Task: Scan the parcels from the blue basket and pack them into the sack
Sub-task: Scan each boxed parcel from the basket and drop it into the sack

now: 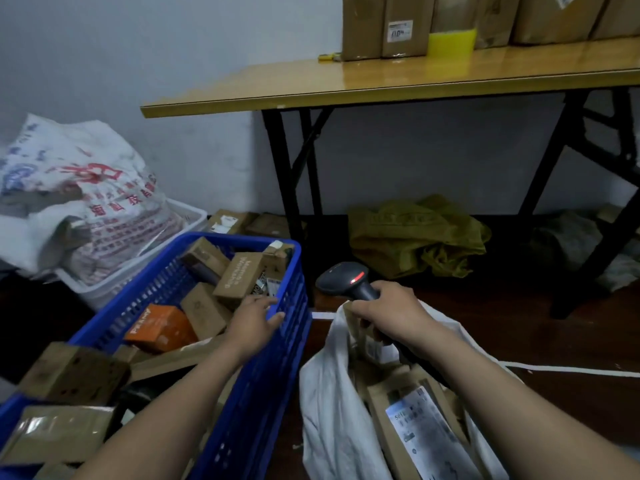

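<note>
Partly done: several parcels in sack [322, 403], many left in basket [277, 341]. Left hand [254, 322] open, reaching in; right hand [388, 315] gripping scanner [346, 278].

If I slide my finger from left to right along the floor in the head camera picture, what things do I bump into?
White printed sack → orange box in the blue basket → left hand → scanner in the right hand → crumpled yellow-green bag.

from my feed: blue basket [242, 393] slatted hard plastic, parcels [239, 277] matt brown cardboard, sack [329, 410] dull white woven cloth I think, tabletop [381, 84] glossy wood
</note>
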